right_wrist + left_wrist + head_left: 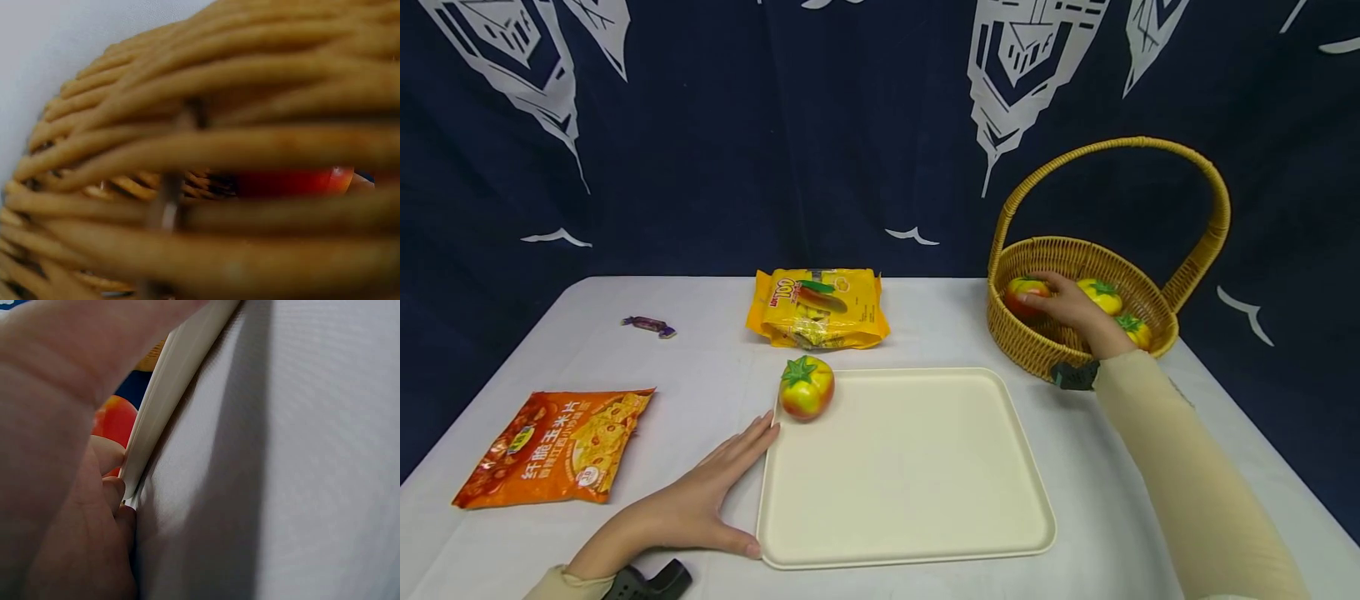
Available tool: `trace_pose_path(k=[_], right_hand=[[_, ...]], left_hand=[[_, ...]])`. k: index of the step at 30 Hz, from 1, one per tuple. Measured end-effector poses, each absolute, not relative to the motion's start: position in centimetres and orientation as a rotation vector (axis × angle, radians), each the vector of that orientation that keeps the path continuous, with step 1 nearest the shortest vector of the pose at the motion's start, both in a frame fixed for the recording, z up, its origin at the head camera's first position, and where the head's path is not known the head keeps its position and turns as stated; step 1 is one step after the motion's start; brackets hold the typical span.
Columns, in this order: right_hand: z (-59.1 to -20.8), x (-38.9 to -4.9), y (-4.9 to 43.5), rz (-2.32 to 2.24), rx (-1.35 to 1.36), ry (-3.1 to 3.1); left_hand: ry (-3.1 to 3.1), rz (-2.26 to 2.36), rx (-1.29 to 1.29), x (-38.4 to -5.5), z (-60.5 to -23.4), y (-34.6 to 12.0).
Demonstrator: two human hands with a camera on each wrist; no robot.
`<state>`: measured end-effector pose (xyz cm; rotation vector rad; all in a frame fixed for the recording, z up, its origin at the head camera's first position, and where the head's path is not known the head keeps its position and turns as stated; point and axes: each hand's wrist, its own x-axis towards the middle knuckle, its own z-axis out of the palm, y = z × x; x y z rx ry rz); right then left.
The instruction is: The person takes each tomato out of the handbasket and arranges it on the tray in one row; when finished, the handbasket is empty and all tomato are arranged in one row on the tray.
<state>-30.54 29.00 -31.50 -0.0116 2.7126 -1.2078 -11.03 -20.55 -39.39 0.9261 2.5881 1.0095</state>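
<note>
Small purple-wrapped candy (649, 325) beyond an orange snack bag (556, 450), yellow packet (820, 308) to their right, dark-blue curtain (857, 137) behind.

By the left hand (703, 493), a flat rectangular tray (910, 471) was coloured cream; beyond that hand, a round glossy fruit (807, 400) was shaded yellow to red under green leaves (802, 369). Around the right hand (1066, 305), a woven wicker basket (1017, 340) was toned golden-brown.

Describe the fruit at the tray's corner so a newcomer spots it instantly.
On the white table, find the rectangular cream tray. At its far left corner, as the person sees it, sits a round red-and-yellow fruit with a green leafy top. Similar fruits are in the wicker basket; this is the only one outside it.
</note>
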Motion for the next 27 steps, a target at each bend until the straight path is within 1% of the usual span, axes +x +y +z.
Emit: trace_pose_path(k=[6,13,21,27], right_hand=[[-31.4,-30.4,28.8,-1.275,0.003,2.686],[-30.6,-29.2,28.5,-1.402,0.032,2.742],[-28.2,-26.4,27.5,-1.524,-0.005,2.882],[-27.2,-23.9,24.7,-1.672,-0.163,2.876]], left_hand=[[2.584,1.013,0.913,-10.9,-39.4,-20.6],[2.580,1.012,0.914,-11.0,-39.4,-20.5],[2.570,1.013,0.899,-11.1,-39.2,-20.5],[2.575,1.011,0.900,-11.0,-39.2,-20.5]])
